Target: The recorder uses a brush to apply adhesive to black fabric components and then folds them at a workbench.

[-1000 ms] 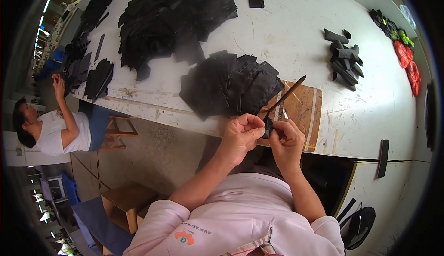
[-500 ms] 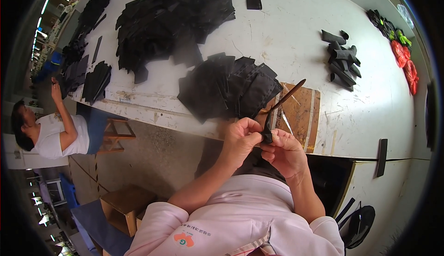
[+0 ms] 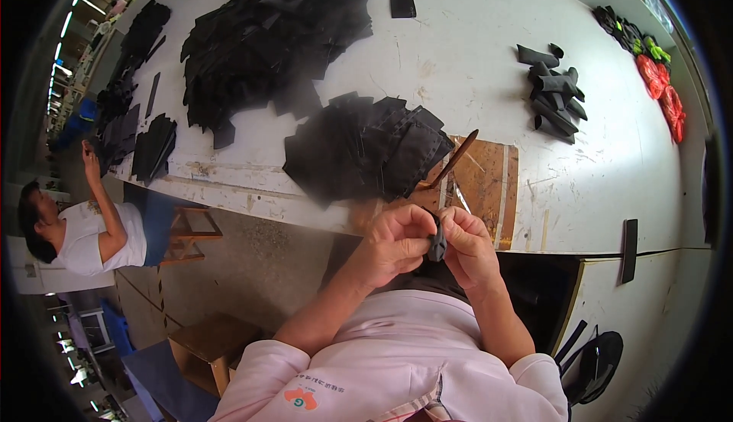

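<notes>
Between my two hands is a small piece of black fabric [image 3: 437, 245], mostly covered by the fingers. My left hand [image 3: 398, 245] pinches it from the left with thumb and forefinger. From the right, my right hand [image 3: 469, 248] grips its edge, fingers curled in. Just beyond the hands, a slim dark stick [image 3: 460, 156] slants up over a brown wooden board [image 3: 500, 182] at the table's near edge. A thin shiny metal strip [image 3: 461, 199] shows beside it. Stitched black fabric pieces [image 3: 366, 147] lie in an overlapping pile left of the board.
A large heap of black fabric pieces [image 3: 267, 48] covers the table's far left. Rolled black fabric tubes [image 3: 553, 90] lie at the right, with red plastic bags [image 3: 660, 86] along the far right edge. To the left a person [image 3: 92, 223] sits near a wooden stool [image 3: 191, 231].
My hands have lowered slightly, drawing the black fabric toward me and apart from the stick. Less of the fabric shows between the fingers, and the whole view has shifted a little.
</notes>
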`<action>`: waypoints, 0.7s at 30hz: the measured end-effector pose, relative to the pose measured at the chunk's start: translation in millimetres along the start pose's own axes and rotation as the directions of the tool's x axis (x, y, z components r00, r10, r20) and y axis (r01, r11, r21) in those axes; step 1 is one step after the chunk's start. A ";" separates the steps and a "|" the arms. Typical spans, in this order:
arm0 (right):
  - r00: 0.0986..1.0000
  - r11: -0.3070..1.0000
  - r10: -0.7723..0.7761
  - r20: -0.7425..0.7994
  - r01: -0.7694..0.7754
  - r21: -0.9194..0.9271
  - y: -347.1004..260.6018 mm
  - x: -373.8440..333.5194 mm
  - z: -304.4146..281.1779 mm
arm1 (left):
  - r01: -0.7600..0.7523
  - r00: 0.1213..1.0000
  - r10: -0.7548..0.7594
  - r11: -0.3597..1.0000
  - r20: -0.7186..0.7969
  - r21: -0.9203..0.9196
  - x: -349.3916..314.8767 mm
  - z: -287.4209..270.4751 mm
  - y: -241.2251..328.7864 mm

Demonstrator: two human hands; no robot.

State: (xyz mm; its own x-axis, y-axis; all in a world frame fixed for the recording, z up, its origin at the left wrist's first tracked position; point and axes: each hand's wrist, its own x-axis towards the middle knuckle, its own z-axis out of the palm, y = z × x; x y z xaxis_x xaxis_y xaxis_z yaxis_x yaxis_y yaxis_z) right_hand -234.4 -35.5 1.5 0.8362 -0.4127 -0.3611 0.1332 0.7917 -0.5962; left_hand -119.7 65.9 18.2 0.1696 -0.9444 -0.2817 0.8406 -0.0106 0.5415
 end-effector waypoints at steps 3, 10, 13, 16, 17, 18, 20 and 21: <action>0.987 1.000 -0.004 0.159 0.004 0.002 -6.5 -11.4 11.2 | 0.082 0.962 -0.049 0.990 0.270 -0.113 -7.0 6.6 6.1; 0.904 0.817 -0.415 0.099 0.418 -0.397 -12.8 -3.4 13.8 | -0.159 0.966 0.221 0.916 -0.134 0.368 -5.8 34.0 -1.5; 0.815 0.590 -0.559 0.154 0.521 -0.616 -14.3 -5.6 23.0 | -0.233 0.908 0.375 0.824 -0.189 0.516 -3.7 34.1 -8.1; 0.756 0.421 -0.627 0.188 0.532 -0.734 -20.5 -4.4 28.9 | -0.225 0.879 0.423 0.775 -0.221 0.590 0.4 33.9 -10.4; 0.745 0.324 -0.631 0.215 0.505 -0.800 -24.7 -3.9 31.3 | -0.236 0.868 0.436 0.785 -0.239 0.573 2.9 32.6 -11.1; 0.744 0.320 -0.631 0.221 0.509 -0.799 -27.5 -2.7 32.6 | -0.248 0.856 0.448 0.794 -0.258 0.555 5.4 32.4 -11.1; 0.718 0.234 -0.661 0.219 0.474 -0.849 -32.1 -2.0 36.8 | -0.282 0.852 0.453 0.820 -0.262 0.498 8.7 35.8 -10.2; 0.714 0.228 -0.663 0.227 0.481 -0.846 -35.5 -3.9 40.8 | -0.310 0.851 0.452 0.843 -0.268 0.440 9.0 37.7 -8.6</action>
State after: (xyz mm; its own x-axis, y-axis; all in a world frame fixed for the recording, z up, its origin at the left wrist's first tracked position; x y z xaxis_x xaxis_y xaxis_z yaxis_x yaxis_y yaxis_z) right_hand -220.7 -43.6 53.4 0.6291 -0.7170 0.3003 -0.0173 -0.3991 -0.9168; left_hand -144.8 45.1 40.9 0.6623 -0.7202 -0.2066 0.4300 0.1395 0.8920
